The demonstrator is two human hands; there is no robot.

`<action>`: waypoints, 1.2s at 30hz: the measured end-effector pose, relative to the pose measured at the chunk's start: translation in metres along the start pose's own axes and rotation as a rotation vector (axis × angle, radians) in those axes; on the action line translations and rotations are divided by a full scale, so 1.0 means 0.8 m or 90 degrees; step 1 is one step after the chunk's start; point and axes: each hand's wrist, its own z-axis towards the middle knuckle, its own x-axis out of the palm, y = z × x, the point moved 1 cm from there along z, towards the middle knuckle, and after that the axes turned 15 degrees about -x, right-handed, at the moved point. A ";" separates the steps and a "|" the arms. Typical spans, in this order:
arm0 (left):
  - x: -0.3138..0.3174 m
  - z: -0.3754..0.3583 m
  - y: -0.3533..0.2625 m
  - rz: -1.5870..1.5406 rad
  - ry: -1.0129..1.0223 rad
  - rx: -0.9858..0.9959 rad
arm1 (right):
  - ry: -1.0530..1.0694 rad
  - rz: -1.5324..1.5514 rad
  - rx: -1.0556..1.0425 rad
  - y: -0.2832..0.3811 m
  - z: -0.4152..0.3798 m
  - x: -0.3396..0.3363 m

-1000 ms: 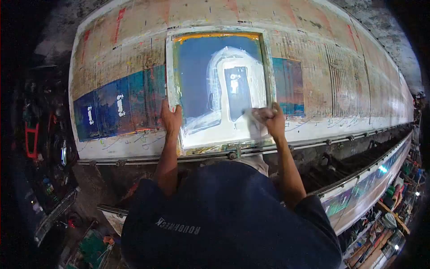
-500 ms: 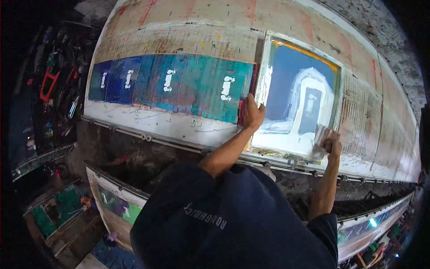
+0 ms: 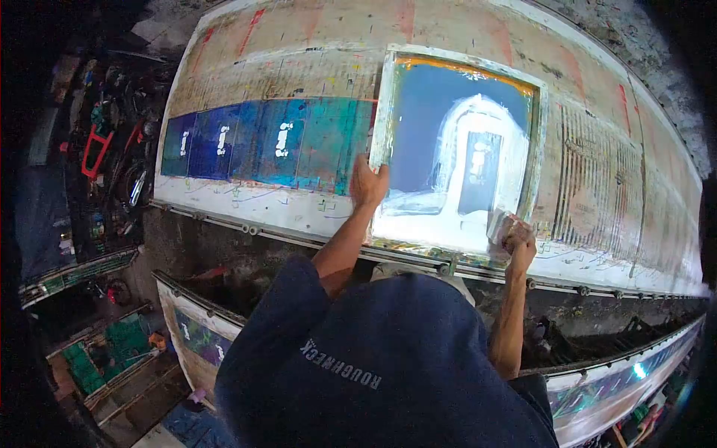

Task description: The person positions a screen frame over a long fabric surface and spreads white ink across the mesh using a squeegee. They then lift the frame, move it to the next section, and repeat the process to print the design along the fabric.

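A framed screen (image 3: 426,127) with blue mesh and a white arch-shaped patch of ink lies on the long table (image 3: 314,60). My left hand (image 3: 369,181) is at the frame's lower left side, its fingers wrapped on the edge. Near the screen's lower right corner, my right hand (image 3: 518,237) grips a pale, flat squeegee (image 3: 499,226) against the white ink. Left of the frame runs a row of blue, purple and teal panels (image 3: 254,142), several with white printed marks.
A metal rail (image 3: 321,245) with bolts and rings runs along the table's near edge. Behind lies a second printed table (image 3: 590,392). At the far left are a red frame (image 3: 95,153) and clutter; green panels (image 3: 123,347) lie lower down.
The screen has shifted left over the teal panel, covering its white mark. Both hands have moved left with it, my right hand still holding the squeegee.
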 end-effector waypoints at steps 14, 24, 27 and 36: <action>-0.017 0.003 0.003 -0.042 0.065 0.064 | -0.070 -0.632 -0.020 0.068 0.015 0.118; -0.033 -0.007 -0.011 -0.087 0.107 0.022 | 0.195 -0.683 -0.407 0.147 0.195 0.251; -0.026 0.001 -0.003 -0.065 0.106 0.018 | 0.373 -0.591 -0.584 0.135 0.177 0.248; -0.035 -0.006 -0.013 -0.106 0.100 0.043 | 0.498 -0.588 -0.531 0.082 -0.027 0.147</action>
